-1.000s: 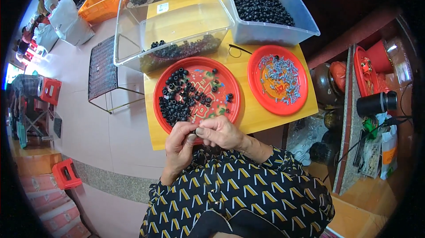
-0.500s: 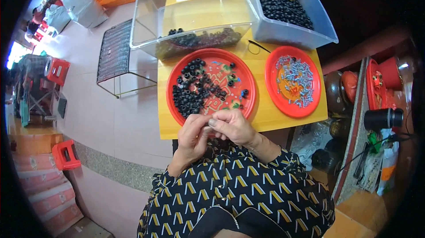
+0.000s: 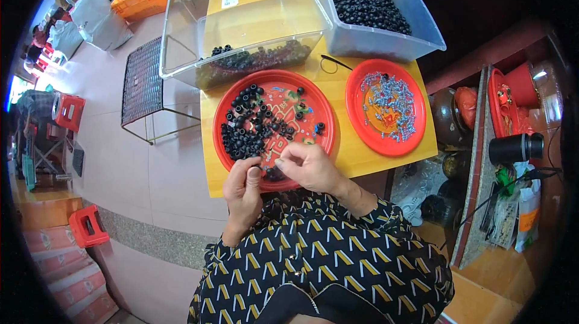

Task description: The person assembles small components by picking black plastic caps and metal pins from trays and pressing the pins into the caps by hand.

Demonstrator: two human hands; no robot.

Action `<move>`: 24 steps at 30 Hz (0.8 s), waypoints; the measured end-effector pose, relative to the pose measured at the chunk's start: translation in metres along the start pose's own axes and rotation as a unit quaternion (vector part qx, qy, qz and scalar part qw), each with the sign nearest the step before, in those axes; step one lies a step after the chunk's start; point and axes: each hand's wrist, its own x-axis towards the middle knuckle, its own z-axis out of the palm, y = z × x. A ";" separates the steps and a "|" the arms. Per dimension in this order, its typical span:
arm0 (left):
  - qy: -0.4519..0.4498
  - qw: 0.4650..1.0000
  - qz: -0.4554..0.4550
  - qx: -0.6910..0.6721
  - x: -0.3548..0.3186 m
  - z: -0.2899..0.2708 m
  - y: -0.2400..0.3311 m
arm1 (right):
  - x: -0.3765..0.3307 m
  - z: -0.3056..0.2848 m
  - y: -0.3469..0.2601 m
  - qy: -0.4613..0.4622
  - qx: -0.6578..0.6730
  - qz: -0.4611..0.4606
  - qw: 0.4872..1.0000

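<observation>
My left hand (image 3: 243, 186) is closed in a pinch at the near edge of a round red tray (image 3: 329, 137), with a small black ring-like part showing at its fingertips. Just to the right, my right hand (image 3: 310, 167) hovers over the tray's near right side, thumb and index finger pressed together. Whatever sits in that pinch is too small to make out. Many small black ring-like parts (image 3: 241, 140) are heaped on the tray's left half, with a few scattered on the right. To the right, a second red tray (image 3: 354, 122) carries small silvery pieces (image 3: 395, 104).
Behind the trays stand a clear plastic bin (image 3: 181, 70) and a translucent bin (image 3: 380, 43) of black parts (image 3: 368, 10). Black-framed glasses (image 3: 329, 64) lie between them and the trays on the yellow table (image 3: 374, 167). A woven stool (image 3: 143, 79) is at left, a cluttered shelf (image 3: 476, 161) at right.
My hands, which met at the tray's near edge, have come apart. The right one has moved up over the tray; the left stays near the edge. The whole view has shifted slightly.
</observation>
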 end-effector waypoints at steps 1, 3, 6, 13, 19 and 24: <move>-0.004 1.000 0.001 -0.002 0.000 0.000 0.001 | 0.002 -0.004 0.003 0.045 -0.187 -0.090 0.977; 0.020 0.991 -0.090 -0.093 0.000 -0.001 0.002 | 0.006 -0.010 0.016 0.075 -0.317 -0.149 0.934; 0.016 0.977 -0.122 -0.173 0.000 -0.005 -0.003 | 0.003 -0.030 0.006 0.054 -0.460 -0.239 0.854; 0.011 0.947 -0.146 -0.285 -0.001 -0.012 -0.001 | -0.025 -0.125 0.009 0.255 -0.509 -0.078 0.819; 0.007 0.922 -0.187 -0.338 -0.005 -0.016 -0.001 | -0.023 -0.137 0.026 0.220 -0.490 -0.052 0.842; -0.016 0.898 -0.235 -0.371 -0.002 -0.020 0.004 | -0.022 -0.141 0.031 0.199 -0.535 -0.035 0.820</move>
